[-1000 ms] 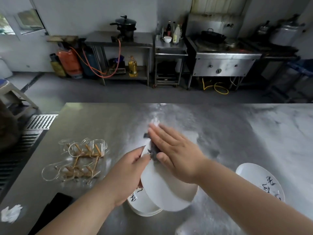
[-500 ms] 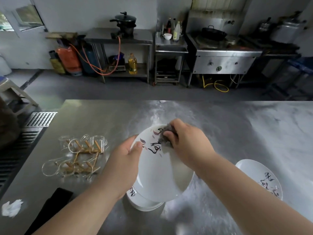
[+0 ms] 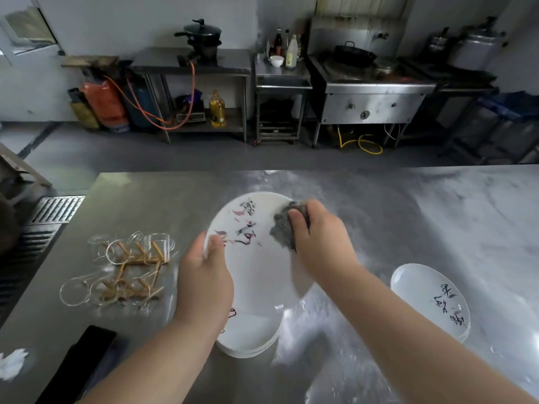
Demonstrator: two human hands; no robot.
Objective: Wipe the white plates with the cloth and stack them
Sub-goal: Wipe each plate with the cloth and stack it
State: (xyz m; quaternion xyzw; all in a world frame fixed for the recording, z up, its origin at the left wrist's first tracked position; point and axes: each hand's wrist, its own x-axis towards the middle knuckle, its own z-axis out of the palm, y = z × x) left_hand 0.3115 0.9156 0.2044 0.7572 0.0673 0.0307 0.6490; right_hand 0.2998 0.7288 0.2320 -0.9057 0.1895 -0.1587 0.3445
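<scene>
Grips rim of white oval ceramic plate (image 3: 258, 284) with left hand (image 3: 204, 275), tilting it above the white plate stack (image 3: 250, 339) on the steel counter (image 3: 408, 214) to meet the crumpled grey cloth (image 3: 284, 228) clutched in right hand (image 3: 320, 237).

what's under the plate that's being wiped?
A stack of white plates on the steel table; only its near rims show. The held plate and left hand cover the rest, so the count is unclear.

Grey floor (image 3: 122, 158), white wall (image 3: 116, 18), steel stove bench (image 3: 373, 103) behind.
</scene>
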